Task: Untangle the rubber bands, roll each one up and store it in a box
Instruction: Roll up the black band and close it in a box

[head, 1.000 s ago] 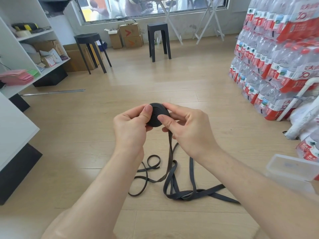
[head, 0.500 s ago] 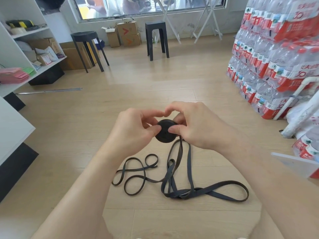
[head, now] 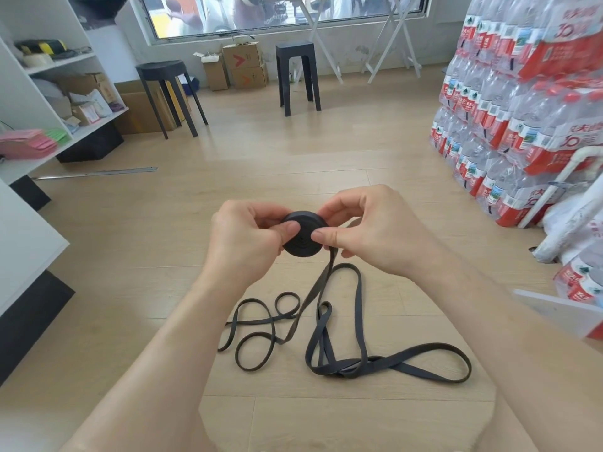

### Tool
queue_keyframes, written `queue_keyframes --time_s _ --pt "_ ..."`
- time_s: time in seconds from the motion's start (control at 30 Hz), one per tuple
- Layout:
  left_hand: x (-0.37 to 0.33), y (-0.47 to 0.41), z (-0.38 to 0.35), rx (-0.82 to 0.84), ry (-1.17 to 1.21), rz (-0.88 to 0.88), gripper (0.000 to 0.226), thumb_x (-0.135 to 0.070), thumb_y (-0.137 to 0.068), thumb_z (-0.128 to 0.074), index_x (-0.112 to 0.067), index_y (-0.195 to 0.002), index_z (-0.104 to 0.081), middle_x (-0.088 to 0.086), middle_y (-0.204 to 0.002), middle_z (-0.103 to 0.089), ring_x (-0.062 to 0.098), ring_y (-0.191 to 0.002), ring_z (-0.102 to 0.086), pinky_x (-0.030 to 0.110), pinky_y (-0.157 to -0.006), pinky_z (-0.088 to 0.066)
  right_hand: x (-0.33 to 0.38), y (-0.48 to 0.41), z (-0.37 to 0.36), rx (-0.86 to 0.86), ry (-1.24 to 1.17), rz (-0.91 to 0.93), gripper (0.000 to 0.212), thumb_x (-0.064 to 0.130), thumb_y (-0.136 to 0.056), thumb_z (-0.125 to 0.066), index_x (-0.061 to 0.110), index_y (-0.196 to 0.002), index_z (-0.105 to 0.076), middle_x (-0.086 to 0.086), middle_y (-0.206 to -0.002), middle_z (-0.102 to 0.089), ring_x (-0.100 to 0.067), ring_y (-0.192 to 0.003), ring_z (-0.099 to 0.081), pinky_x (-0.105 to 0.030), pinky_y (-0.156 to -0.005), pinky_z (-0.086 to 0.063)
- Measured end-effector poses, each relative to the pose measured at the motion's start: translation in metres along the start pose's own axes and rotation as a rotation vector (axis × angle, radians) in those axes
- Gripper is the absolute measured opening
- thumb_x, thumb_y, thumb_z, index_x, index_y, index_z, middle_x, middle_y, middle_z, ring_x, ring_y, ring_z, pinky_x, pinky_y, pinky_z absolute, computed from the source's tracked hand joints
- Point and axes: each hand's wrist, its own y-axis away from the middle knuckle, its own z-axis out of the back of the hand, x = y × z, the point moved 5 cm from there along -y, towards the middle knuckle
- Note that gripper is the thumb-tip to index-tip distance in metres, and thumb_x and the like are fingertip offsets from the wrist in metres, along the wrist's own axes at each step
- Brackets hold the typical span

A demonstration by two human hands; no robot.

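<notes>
A black rubber band is wound into a flat round roll (head: 301, 236), held above the wooden floor. My left hand (head: 244, 243) pinches its left side and my right hand (head: 375, 230) pinches its right side, thumbs on the face. The band's free tail (head: 318, 285) hangs down from the roll to the floor. There it joins a loose tangle of black rubber bands (head: 342, 350), with thin loops on the left and wider loops on the right. A corner of the clear plastic box (head: 561, 313) shows at the right edge, mostly cut off.
Stacked packs of bottled water (head: 522, 109) fill the right side. White shelves (head: 49, 102) with boxes stand on the left. Two black stools (head: 169, 93) and cardboard boxes (head: 243, 65) are at the back under the window. A metal ruler (head: 98, 173) lies on the floor.
Both hands turned the roll and lowered it slightly, winding in more band. The tail's loops on the floor shifted and spread. The box slid further out of view to the right.
</notes>
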Motion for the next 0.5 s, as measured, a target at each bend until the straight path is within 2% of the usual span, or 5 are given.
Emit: queue_keyframes --time_s 0.1,0.23,0.33,0.4,0.5 --pt "0.001 -0.001 0.0 -0.038 0.042 0.039 0.018 -0.003 -0.08 -0.071 -0.021 -0.074 -0.072 -0.003 -0.054 -0.064 0.006 -0.041 -0.05 0.021 -0.052 -0.049 0.0 0.001 -0.001 -0.076 0.018 0.051 0.015 0.017 -0.075 -0.082 0.028 -0.08 -0.073 0.005 -0.071 -0.074 -0.004 -0.061 -0.068 -0.018 -0.058 -0.052" --pt "0.007 -0.003 0.002 -0.067 0.133 0.088 0.025 -0.002 -0.081 -0.07 -0.024 -0.068 -0.068 -0.006 -0.05 -0.064 0.009 -0.043 -0.051 0.018 -0.047 -0.048 -0.001 0.007 -0.006 -0.134 -0.061 0.095 0.016 0.014 -0.079 -0.079 0.024 -0.09 -0.076 0.006 -0.079 -0.075 -0.008 -0.067 -0.07 -0.029 -0.068 -0.059" --pt "0.013 -0.003 0.002 -0.091 0.242 0.149 0.009 -0.004 -0.082 -0.069 -0.012 -0.082 -0.073 0.002 -0.063 -0.068 0.014 -0.05 -0.054 0.023 -0.051 -0.05 -0.004 0.009 -0.01 -0.137 -0.151 0.04 0.029 0.011 -0.078 -0.079 0.035 -0.091 -0.074 0.009 -0.078 -0.073 -0.011 -0.071 -0.072 -0.036 -0.077 -0.06" --pt "0.017 -0.001 0.0 -0.103 0.319 0.191 0.007 -0.005 -0.084 -0.068 -0.008 -0.088 -0.072 0.006 -0.069 -0.069 0.012 -0.05 -0.054 0.023 -0.053 -0.051 -0.005 0.009 -0.011 -0.164 -0.191 0.02 0.034 0.01 -0.077 -0.08 0.041 -0.088 -0.071 0.009 -0.077 -0.073 -0.012 -0.073 -0.072 -0.038 -0.079 -0.06" --pt "0.018 0.003 -0.005 -0.115 0.447 0.227 0.008 -0.004 -0.085 -0.065 -0.007 -0.087 -0.071 0.006 -0.073 -0.069 0.011 -0.05 -0.053 0.021 -0.053 -0.051 -0.006 0.008 -0.011 -0.234 -0.317 -0.005 0.026 0.008 -0.077 -0.08 0.03 -0.087 -0.072 0.001 -0.083 -0.075 -0.013 -0.076 -0.073 -0.035 -0.074 -0.06"
